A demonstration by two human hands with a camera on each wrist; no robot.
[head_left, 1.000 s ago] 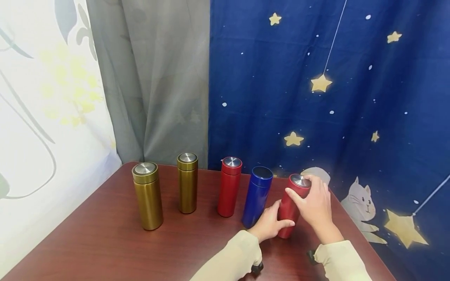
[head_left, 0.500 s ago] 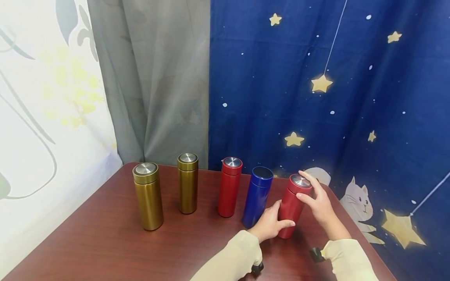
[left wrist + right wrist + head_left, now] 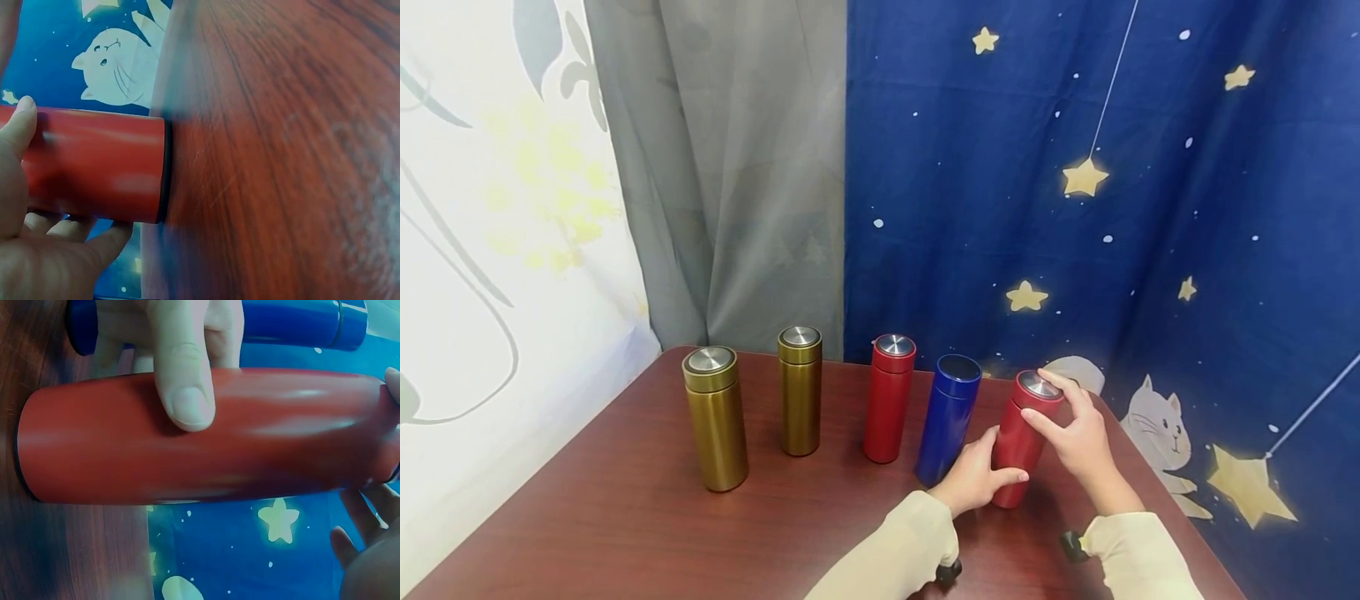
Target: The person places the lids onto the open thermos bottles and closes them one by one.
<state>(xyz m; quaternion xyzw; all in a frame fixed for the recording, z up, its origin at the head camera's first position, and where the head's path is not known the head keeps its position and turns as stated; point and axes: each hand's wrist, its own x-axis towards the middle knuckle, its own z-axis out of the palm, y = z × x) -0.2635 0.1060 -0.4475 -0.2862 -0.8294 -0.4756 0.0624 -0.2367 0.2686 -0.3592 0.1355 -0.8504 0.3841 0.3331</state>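
A red thermos flask (image 3: pixel 1020 437) with a steel-topped lid stands upright near the table's right side. My left hand (image 3: pixel 976 477) grips its lower body, the thumb across the front, as the left wrist view also shows. At its top, my right hand (image 3: pixel 1084 442) holds the red lid (image 3: pixel 1038 388) between thumb and fingers. The right wrist view shows the flask's body (image 3: pixel 269 437) lengthwise, its lid mostly out of frame. Just left of it a blue thermos flask (image 3: pixel 949 421) with a dark top stands behind my left hand.
Another red flask (image 3: pixel 889 408) and two gold flasks, one farther back (image 3: pixel 801 400) and one nearer (image 3: pixel 718 433), stand in a loose row to the left. The brown wooden table (image 3: pixel 647 533) ends at curtains behind and on both sides.
My right hand has shifted its hold on the lid: it moved to the right, its fingers loosening, then the thumb came back slightly left. The left hand and the flasks have stayed in place.
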